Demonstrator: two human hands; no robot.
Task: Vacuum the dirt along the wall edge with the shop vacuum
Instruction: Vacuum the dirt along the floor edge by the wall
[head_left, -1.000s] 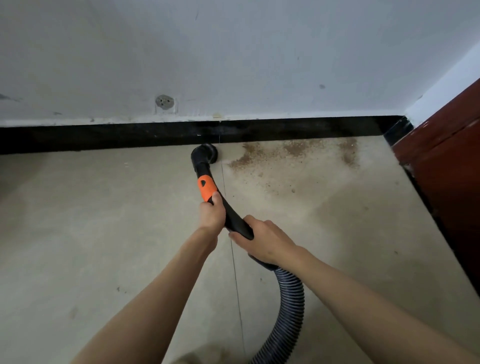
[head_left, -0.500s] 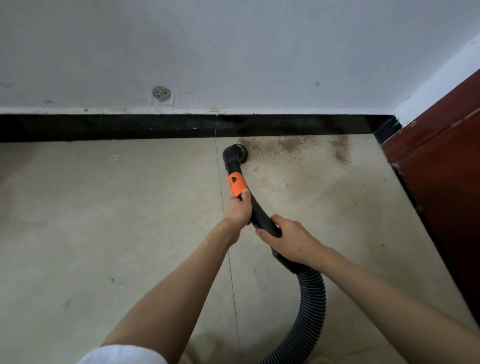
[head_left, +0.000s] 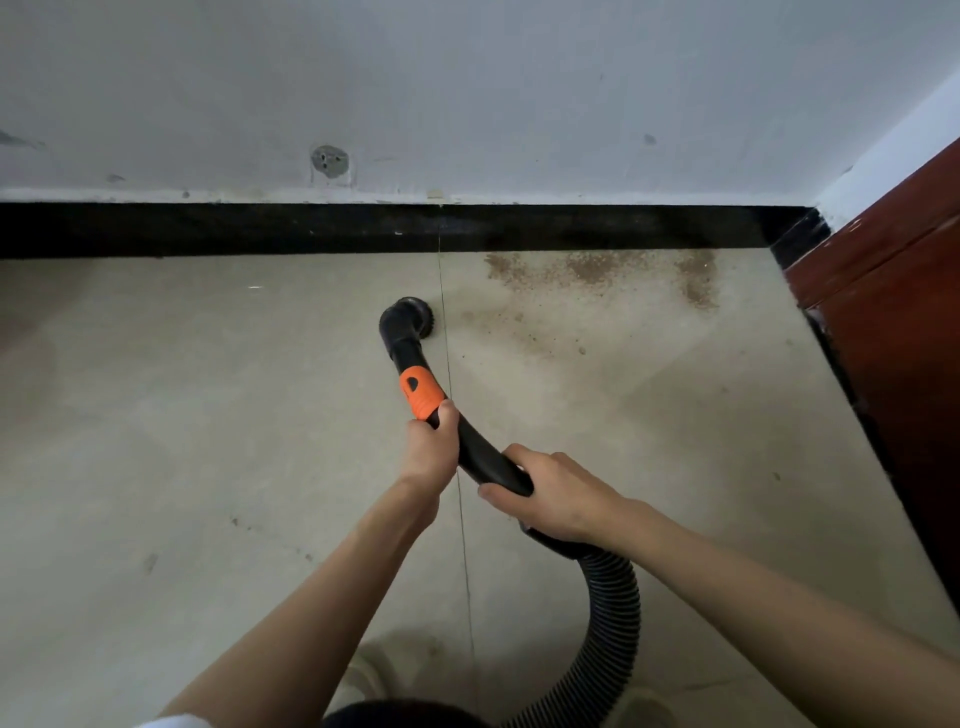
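A black vacuum wand with an orange collar (head_left: 420, 392) ends in a round brush nozzle (head_left: 407, 318) that rests on the beige floor, a little away from the black baseboard (head_left: 208, 228). My left hand (head_left: 431, 447) grips the wand just below the orange collar. My right hand (head_left: 550, 493) grips the curved black handle where the ribbed hose (head_left: 613, 613) joins. Brown dirt (head_left: 592, 273) lies along the baseboard to the right of the nozzle, with scattered crumbs (head_left: 524, 332) nearer to it.
A white wall (head_left: 467, 93) with a patched hole (head_left: 329, 160) rises behind the baseboard. A reddish-brown door (head_left: 893, 322) closes off the right side at the corner. A tile joint (head_left: 457, 467) runs under the wand.
The nozzle has pulled back from the baseboard and shifted left relative to the dirt. The dirt patch nearest the nozzle is gone. Both hands keep their hold.
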